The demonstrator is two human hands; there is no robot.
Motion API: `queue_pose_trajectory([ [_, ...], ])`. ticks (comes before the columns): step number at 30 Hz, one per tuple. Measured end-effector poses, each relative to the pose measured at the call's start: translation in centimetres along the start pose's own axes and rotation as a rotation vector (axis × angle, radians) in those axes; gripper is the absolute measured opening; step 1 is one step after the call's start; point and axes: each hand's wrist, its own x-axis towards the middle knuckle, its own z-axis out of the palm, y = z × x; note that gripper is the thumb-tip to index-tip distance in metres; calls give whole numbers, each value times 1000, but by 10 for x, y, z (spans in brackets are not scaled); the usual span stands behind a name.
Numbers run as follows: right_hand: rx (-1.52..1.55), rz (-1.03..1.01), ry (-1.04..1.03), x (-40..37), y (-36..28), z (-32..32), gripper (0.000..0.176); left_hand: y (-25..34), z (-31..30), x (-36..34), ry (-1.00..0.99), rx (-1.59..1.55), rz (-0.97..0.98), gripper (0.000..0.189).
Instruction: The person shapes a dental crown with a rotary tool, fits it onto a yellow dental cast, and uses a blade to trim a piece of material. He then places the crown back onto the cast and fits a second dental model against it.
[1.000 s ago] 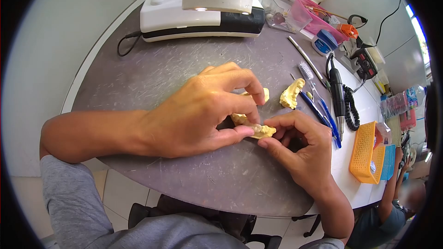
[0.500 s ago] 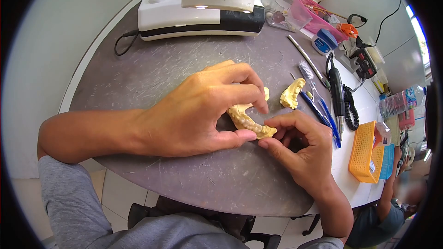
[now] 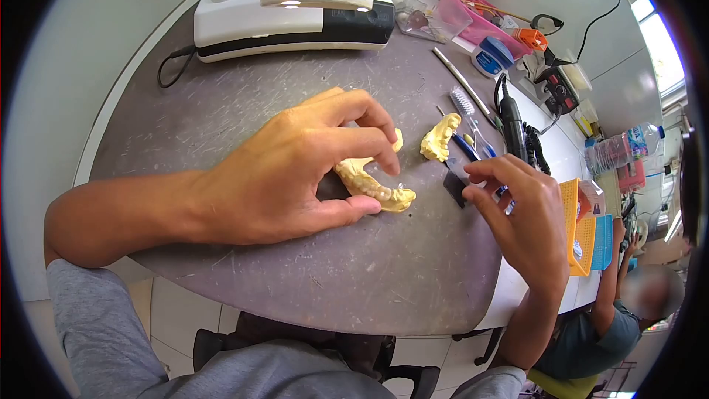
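Note:
My left hand [image 3: 284, 174] grips a yellow plaster dental cast [image 3: 373, 186] between thumb and fingertips and holds it down on the grey round table [image 3: 244, 103]. To the right of the cast, my right hand [image 3: 521, 214] is raised slightly off the table. It pinches a small dark rectangular strip [image 3: 453, 187] in its fingertips, a short gap away from the cast. A second yellow plaster cast [image 3: 439, 137] lies on the table just beyond, untouched.
A white machine [image 3: 288, 7] stands at the table's far side. A brush [image 3: 464, 102], blue pens [image 3: 467, 149] and a black handpiece with coiled cord [image 3: 513, 122] lie to the right. An orange basket [image 3: 572, 225] and a pink tray [image 3: 480, 21] are nearby. Another person [image 3: 617, 318] sits at lower right.
My right hand has left the cast and moved right and up, now pinching a dark strip. My left hand keeps the cast. The view has shifted slightly.

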Motion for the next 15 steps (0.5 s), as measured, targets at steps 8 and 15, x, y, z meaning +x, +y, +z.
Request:
queue_pose_trajectory([
  [8, -1, 24, -112, 3, -4, 2, 13, -2, 2, 0, -53, -76, -4, 34],
  [15, 229, 63, -113, 4, -1, 1, 21, -5, 4, -1, -42, -108, 43, 21],
])
